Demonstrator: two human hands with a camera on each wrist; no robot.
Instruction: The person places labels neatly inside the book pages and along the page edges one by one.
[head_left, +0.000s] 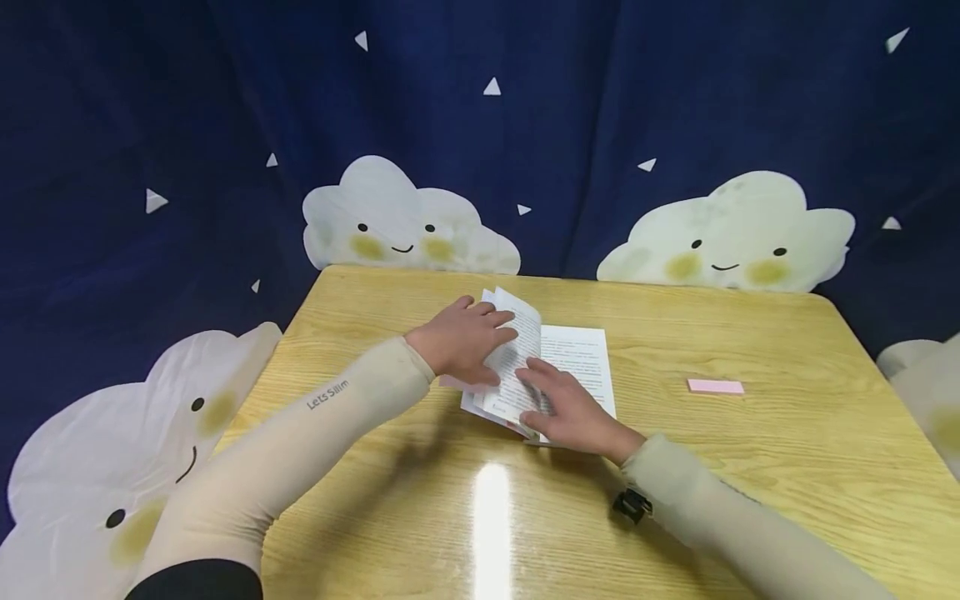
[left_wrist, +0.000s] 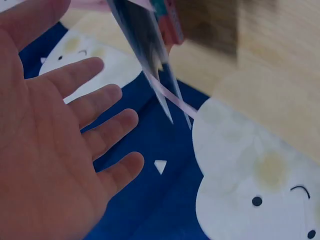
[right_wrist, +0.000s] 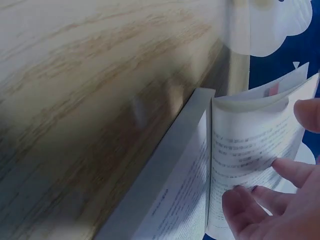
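An open book (head_left: 581, 358) with printed pages lies on the table, its left-hand leaves (head_left: 512, 385) lifted off the surface. My left hand (head_left: 459, 343) is at the left of those raised leaves, fingers spread. In the left wrist view the palm is bare, the fingers extended beside the book's edges (left_wrist: 142, 45), where a pink strip (left_wrist: 172, 100) shows. From the other side, my right hand (head_left: 566, 408) has its fingertips against the printed face of the raised page (right_wrist: 250, 145), with the fingers loosely bent and the thumb near the page edge.
A small pink strip (head_left: 716, 387) lies on the wooden table (head_left: 750, 467) to the right of the book. Behind the table hangs a dark blue curtain (head_left: 562, 125) with smiling clouds. A black clip-like object (head_left: 632, 505) is at the right wrist.
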